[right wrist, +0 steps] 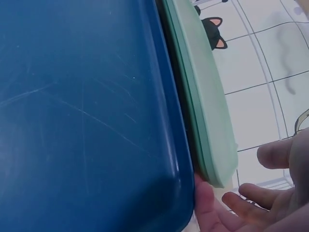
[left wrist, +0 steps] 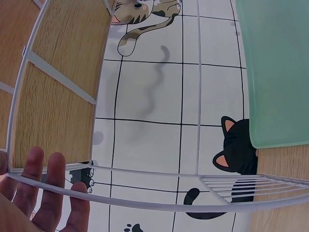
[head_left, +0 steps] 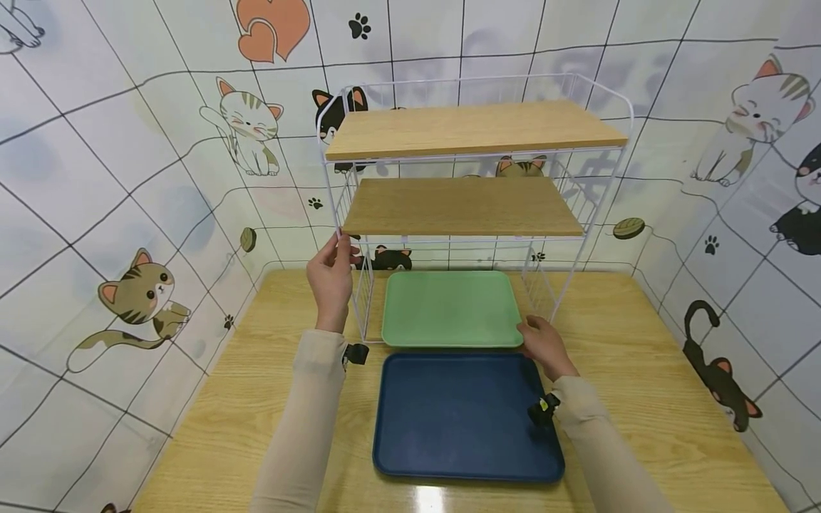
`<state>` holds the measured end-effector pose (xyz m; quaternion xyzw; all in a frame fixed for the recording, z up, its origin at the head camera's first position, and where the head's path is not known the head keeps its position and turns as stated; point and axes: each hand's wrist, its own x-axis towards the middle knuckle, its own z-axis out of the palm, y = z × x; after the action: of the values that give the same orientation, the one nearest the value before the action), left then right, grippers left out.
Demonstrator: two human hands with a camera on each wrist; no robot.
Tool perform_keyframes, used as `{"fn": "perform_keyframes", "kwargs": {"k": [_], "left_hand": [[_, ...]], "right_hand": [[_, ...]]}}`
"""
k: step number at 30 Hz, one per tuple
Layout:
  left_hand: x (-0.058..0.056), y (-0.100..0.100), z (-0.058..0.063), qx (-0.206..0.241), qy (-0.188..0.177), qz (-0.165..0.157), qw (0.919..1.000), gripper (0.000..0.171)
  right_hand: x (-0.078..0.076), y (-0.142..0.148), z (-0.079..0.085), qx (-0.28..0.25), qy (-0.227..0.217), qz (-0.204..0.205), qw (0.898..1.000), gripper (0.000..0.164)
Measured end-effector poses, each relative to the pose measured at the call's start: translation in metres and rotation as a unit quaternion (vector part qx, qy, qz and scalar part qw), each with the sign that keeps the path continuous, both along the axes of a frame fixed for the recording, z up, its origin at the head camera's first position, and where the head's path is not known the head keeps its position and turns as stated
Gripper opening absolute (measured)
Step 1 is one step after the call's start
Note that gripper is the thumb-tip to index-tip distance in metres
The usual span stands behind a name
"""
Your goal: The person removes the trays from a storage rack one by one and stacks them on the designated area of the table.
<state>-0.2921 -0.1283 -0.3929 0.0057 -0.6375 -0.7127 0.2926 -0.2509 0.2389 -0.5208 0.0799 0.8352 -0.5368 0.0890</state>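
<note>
A white wire rack (head_left: 617, 171) with two wooden shelves, an upper board (head_left: 474, 128) and a lower board (head_left: 462, 206), stands at the back of the table. My left hand (head_left: 332, 276) grips its left front upright beside the lower board; in the left wrist view the fingers (left wrist: 55, 174) reach past the wire. Under the lower board lies a green tray (head_left: 452, 310). My right hand (head_left: 545, 343) is at that tray's front right corner, and in the right wrist view its fingers look extended, one touching near the corner. A blue tray (head_left: 468, 417) lies in front of it.
The wooden table (head_left: 224, 427) carries the rack and the trays. Walls (head_left: 58, 285) printed with cartoon cats and a grid enclose it at the back and both sides. Dark devices are strapped at both wrists.
</note>
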Motion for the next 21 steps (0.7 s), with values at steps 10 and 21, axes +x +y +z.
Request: {"fn": "perform_keyframes", "kwargs": {"k": [10,21], "left_hand": [[0.002,0.001,0.004,-0.004,-0.005,-0.007,1.0000,0.035],[0.021,0.008,0.023,-0.010,-0.015,-0.002,0.9998,0.035]], "right_hand": [[-0.010,-0.004,-0.008,-0.004,0.007,-0.012,1.000,0.061],[-0.014,-0.008,-0.013,-0.019,0.034,-0.030,0.999,0.054]]}}
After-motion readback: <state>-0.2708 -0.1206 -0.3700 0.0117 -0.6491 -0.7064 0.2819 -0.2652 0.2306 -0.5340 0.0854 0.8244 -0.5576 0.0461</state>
